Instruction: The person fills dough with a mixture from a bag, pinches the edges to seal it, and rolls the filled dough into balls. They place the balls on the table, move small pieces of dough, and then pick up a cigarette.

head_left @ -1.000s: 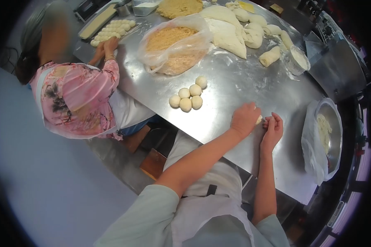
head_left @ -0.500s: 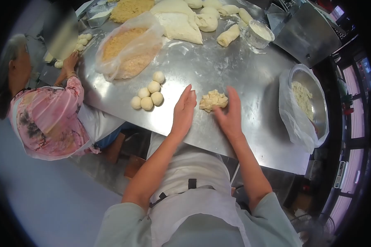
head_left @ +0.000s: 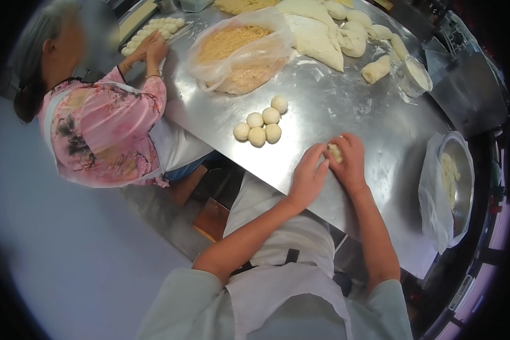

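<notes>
A crumbly, pale-yellow lump of dough [head_left: 335, 152] rests on the steel table, mostly covered by my hands. My right hand [head_left: 350, 161] curls over it from the right, fingers bent around its far side. From the left, my left hand [head_left: 309, 175] cups against it, fingertips meeting those of the right. Several smooth round dough balls [head_left: 256, 136] sit in a cluster on the table, left of and beyond my hands.
A plastic bag of crumbly orange filling [head_left: 238, 54] lies farther back, beside a large sheet of dough [head_left: 317, 42]. A dough roll [head_left: 376, 69] and a flour tub [head_left: 415, 78] are at back right. A bag-lined metal bowl [head_left: 463, 187] stands right. A co-worker [head_left: 105, 130] works at left.
My hands have come together and closed around the dough lump, which was in plain sight between them. The view has turned left, showing more of the co-worker, whose hands are now together near the dough balls.
</notes>
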Action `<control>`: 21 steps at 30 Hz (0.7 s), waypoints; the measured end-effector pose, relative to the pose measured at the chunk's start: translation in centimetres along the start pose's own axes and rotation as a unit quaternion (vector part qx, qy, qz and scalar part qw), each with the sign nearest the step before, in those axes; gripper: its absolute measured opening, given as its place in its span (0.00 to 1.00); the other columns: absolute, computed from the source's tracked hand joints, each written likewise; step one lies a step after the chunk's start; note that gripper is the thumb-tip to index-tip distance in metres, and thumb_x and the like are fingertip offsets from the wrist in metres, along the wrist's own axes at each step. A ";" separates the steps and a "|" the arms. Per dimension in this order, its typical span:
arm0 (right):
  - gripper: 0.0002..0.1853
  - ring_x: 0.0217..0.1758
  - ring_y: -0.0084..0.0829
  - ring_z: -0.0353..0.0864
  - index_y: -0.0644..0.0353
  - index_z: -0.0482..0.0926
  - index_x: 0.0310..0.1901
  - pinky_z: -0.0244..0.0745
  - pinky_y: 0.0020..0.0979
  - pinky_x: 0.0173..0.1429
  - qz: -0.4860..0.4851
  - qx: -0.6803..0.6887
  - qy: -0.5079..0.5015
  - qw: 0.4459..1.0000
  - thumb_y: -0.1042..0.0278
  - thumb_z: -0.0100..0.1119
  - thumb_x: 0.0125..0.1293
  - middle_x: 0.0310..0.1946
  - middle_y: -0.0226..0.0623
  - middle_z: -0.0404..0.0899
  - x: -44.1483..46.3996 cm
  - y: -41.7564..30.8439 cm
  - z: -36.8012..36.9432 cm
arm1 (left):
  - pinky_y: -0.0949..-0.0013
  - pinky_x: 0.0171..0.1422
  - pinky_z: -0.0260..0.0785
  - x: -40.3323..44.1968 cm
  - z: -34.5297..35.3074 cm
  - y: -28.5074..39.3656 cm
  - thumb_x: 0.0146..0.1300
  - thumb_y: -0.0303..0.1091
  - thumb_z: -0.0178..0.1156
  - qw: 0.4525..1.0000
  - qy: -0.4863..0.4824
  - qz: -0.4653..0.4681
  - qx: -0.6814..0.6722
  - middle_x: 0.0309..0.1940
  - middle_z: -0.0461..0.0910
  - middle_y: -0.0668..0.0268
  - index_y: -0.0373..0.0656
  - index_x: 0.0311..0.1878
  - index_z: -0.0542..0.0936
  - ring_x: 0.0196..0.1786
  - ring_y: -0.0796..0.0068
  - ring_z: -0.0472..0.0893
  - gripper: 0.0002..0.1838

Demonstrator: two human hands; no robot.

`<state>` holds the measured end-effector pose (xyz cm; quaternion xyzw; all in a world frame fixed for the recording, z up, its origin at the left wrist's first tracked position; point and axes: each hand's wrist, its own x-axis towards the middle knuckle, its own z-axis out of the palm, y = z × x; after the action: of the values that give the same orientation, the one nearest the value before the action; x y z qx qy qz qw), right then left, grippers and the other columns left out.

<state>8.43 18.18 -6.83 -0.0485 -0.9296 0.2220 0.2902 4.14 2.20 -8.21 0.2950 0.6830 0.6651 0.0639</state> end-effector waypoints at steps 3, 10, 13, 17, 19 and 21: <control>0.16 0.54 0.49 0.77 0.54 0.82 0.47 0.72 0.46 0.60 0.026 0.001 0.019 0.999 0.71 0.72 0.56 0.49 0.43 0.78 0.9 0.5 0.6 | 0.56 0.73 0.70 -0.1 -0.2 1.0 0.70 0.23 0.59 0.999 -0.001 0.024 0.032 0.64 0.78 0.47 0.34 0.66 0.76 0.67 0.45 0.77 0.21; 0.14 0.52 0.50 0.77 0.57 0.82 0.48 0.73 0.45 0.58 0.095 -0.085 0.122 0.984 0.72 0.70 0.60 0.48 0.45 0.78 3.1 6.5 -0.4 | 0.64 0.65 0.77 -2.1 -6.6 1.4 0.67 0.17 0.63 0.994 0.051 0.033 0.096 0.60 0.82 0.53 0.35 0.67 0.77 0.61 0.61 0.84 0.24; 0.16 0.56 0.50 0.77 0.57 0.83 0.51 0.73 0.46 0.60 0.177 -0.123 0.154 0.964 0.69 0.71 0.62 0.52 0.45 0.79 3.0 7.9 -1.3 | 0.67 0.61 0.78 -1.7 -11.1 2.2 0.63 0.17 0.65 0.980 0.144 -0.003 0.136 0.57 0.81 0.56 0.36 0.69 0.75 0.57 0.67 0.83 0.29; 0.22 0.66 0.50 0.75 0.55 0.82 0.59 0.68 0.49 0.68 0.148 -0.190 0.160 0.957 0.66 0.72 0.63 0.63 0.45 0.77 3.1 5.8 -1.3 | 0.52 0.76 0.67 1.0 -14.2 2.4 0.57 0.29 0.77 0.942 0.139 -0.019 0.304 0.73 0.66 0.47 0.38 0.81 0.60 0.73 0.50 0.70 0.51; 0.25 0.70 0.50 0.73 0.54 0.81 0.63 0.64 0.51 0.72 0.121 -0.198 0.190 0.954 0.66 0.72 0.63 0.68 0.46 0.74 3.2 4.5 -1.7 | 0.48 0.79 0.62 2.6 -14.7 2.2 0.53 0.35 0.81 0.927 0.106 -0.018 0.360 0.76 0.61 0.45 0.38 0.82 0.55 0.76 0.44 0.65 0.58; 0.25 0.71 0.49 0.72 0.54 0.80 0.63 0.62 0.50 0.74 0.078 -0.221 0.182 0.955 0.68 0.71 0.63 0.69 0.45 0.74 2.4 3.0 -1.8 | 0.47 0.80 0.60 3.7 -14.7 1.4 0.51 0.39 0.83 0.919 0.088 -0.015 0.384 0.76 0.61 0.43 0.37 0.82 0.55 0.76 0.41 0.65 0.61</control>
<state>7.37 22.05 -5.56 -0.2238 -0.8802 0.0207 0.4180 -5.49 -8.92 -4.20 0.2265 0.8931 0.3743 -0.1045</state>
